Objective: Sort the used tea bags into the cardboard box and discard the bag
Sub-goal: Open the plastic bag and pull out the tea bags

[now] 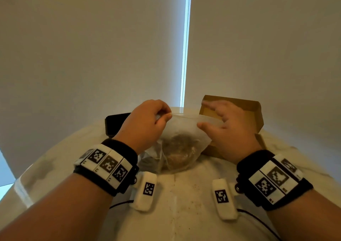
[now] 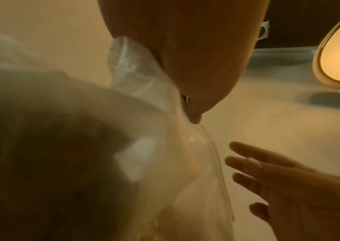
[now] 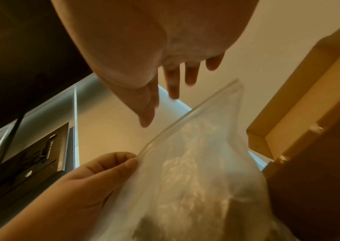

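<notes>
A clear zip bag (image 1: 182, 135) holding brown used tea bags (image 1: 180, 148) stands on the pale round table (image 1: 173, 213). My left hand (image 1: 147, 124) pinches the bag's top left corner at the zip strip (image 3: 165, 133). My right hand (image 1: 227, 124) hovers at the top right of the bag, fingers spread and straight, apart from the plastic in the right wrist view. The open cardboard box (image 1: 239, 111) sits just behind and to the right of the bag. In the left wrist view the bag (image 2: 154, 146) hangs below my pinching fingers (image 2: 196, 112).
A black object (image 1: 114, 124) lies at the table's far left, behind my left hand. Brown crumbs dot the tabletop near me. Window blinds with a bright gap rise behind the table. A cable runs off the table's near right.
</notes>
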A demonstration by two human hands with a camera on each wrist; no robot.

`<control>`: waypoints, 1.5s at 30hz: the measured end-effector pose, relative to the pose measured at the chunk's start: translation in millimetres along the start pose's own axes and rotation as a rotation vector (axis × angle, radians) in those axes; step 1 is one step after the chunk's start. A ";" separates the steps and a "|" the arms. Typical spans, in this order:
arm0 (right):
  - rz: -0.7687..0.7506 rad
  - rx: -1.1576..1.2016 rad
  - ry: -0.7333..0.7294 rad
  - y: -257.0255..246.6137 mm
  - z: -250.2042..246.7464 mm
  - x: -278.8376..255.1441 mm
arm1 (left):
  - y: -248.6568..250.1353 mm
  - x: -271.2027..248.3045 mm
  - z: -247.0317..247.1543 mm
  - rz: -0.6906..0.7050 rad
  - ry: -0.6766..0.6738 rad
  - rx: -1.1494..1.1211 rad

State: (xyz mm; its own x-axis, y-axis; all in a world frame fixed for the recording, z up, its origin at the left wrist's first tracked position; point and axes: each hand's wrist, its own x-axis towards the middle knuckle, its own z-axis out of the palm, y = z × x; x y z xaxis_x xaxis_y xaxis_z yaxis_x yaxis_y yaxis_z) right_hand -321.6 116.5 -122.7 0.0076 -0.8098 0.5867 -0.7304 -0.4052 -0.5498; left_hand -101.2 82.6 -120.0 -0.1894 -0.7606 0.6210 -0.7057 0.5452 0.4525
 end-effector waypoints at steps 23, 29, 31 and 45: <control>0.155 0.047 -0.082 2.3 -4.3 -4.4 | 18.4 -2.6 -45.1 -0.003 -0.160 0.066; 0.203 0.090 -0.087 1.1 -3.8 -4.4 | 11.9 -0.8 -48.6 -0.011 -0.164 0.057; 0.224 0.097 -0.093 1.4 -4.0 -4.7 | 9.3 0.2 -50.0 0.001 -0.150 0.042; 0.030 0.004 -0.387 -20.3 -12.3 -18.6 | -4.7 0.7 -44.0 -0.490 -0.620 -0.734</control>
State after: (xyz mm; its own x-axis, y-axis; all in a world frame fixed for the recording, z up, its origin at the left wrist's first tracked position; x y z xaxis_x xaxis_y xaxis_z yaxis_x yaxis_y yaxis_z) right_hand -315.3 145.0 -115.1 0.2444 -0.9211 0.3031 -0.7314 -0.3803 -0.5661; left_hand -68.0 95.0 -93.6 -0.4566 -0.8868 -0.0712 -0.2557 0.0542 0.9652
